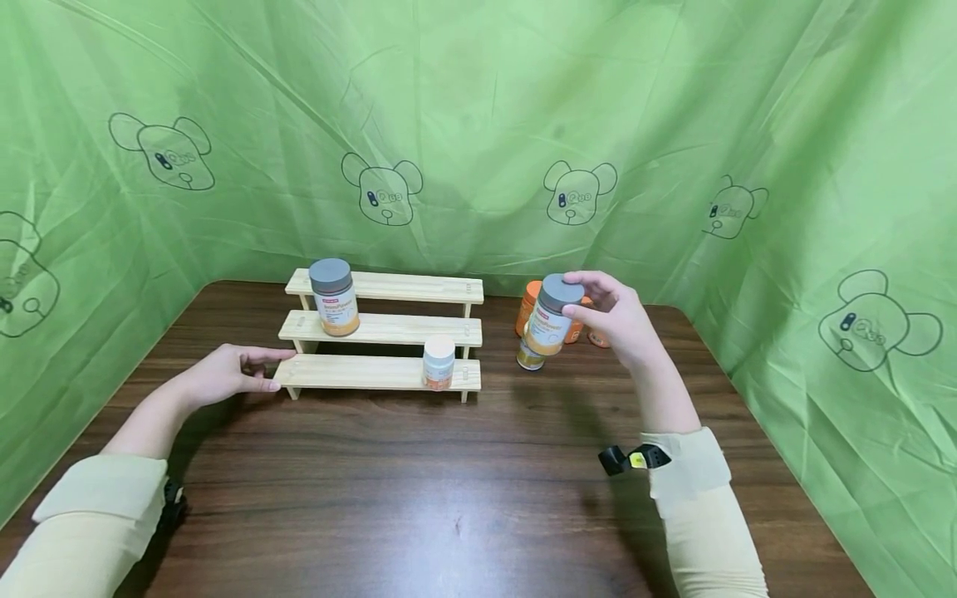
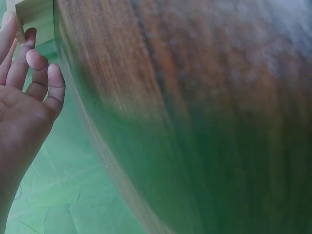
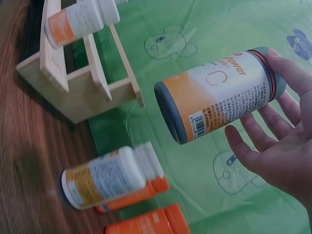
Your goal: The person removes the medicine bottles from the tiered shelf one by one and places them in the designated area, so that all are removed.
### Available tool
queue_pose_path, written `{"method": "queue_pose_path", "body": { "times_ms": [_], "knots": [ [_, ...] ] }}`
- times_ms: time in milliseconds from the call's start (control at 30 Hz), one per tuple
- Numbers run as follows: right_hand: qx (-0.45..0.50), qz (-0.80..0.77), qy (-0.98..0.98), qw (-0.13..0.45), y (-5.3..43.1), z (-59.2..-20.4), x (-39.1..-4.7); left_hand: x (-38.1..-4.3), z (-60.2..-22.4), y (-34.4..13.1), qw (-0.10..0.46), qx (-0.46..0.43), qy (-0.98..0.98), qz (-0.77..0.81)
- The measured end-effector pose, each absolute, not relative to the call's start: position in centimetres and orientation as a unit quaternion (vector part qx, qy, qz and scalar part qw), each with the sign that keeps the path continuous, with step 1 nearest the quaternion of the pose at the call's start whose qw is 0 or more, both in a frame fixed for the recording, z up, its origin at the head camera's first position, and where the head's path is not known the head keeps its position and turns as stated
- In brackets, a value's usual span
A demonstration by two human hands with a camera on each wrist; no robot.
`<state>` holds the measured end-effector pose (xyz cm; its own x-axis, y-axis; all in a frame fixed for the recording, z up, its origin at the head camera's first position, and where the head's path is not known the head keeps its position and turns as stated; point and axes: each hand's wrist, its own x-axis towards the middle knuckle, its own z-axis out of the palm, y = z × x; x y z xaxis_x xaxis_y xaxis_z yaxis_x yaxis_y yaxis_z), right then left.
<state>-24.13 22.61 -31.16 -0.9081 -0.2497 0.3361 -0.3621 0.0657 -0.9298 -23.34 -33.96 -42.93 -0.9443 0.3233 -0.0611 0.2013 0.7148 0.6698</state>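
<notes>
The left hand (image 1: 220, 378), thumb and forefinger spread, touches the left end of a three-step wooden rack (image 1: 374, 372); a grey-lidded bottle (image 1: 340, 309) stands on the middle step, a small white bottle (image 1: 439, 362) on the lowest; farther right, a second grey-lidded bottle (image 1: 548, 327) hangs above the desk (image 1: 404, 490), its lid pinched in the right hand's (image 1: 616, 320) fingers.

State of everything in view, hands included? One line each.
Held bottle: lidded, held aloft
Grey-lidded bottle: closed, upright on middle tier
Small white bottle: capped, upright on bottom tier
Gold-labelled bottle: capped, upright on table
Orange bottles: upright, partly hidden
Wooden shelf: upright
Left hand: gripping shelf's left end
Right hand: gripping held bottle's top
</notes>
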Motion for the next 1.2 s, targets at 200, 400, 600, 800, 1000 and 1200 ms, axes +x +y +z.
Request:
{"method": "queue_pose_path", "body": {
  "times_ms": [200, 400, 600, 800, 1000, 1200],
  "knots": [
    [0.2, 0.638, -0.742, 0.046, 24.4, -32.1, -24.3, -23.5, -43.1, -34.0, 0.087, 0.143, 0.922, 0.348],
    [0.183, 0.649, -0.737, 0.05, 26.1, -32.9, -24.6, -23.4, -42.9, -33.9, 0.089, 0.143, 0.924, 0.343],
    [0.137, 0.654, -0.743, 0.045, 27.5, -33.6, -24.6, -23.3, -42.8, -33.9, 0.089, 0.145, 0.924, 0.342],
    [0.112, 0.645, -0.754, 0.049, 28.9, -34.7, -25.1, -23.5, -42.7, -33.9, 0.096, 0.143, 0.917, 0.358],
    [0.092, 0.645, -0.757, 0.052, 29.8, -36.0, -25.8, -23.4, -42.8, -34.0, 0.098, 0.14, 0.917, 0.36],
    [0.095, 0.654, -0.749, 0.055, 30.2, -37.6, -26.6, -23.5, -42.8, -34.0, 0.093, 0.141, 0.921, 0.352]
  ]
}}
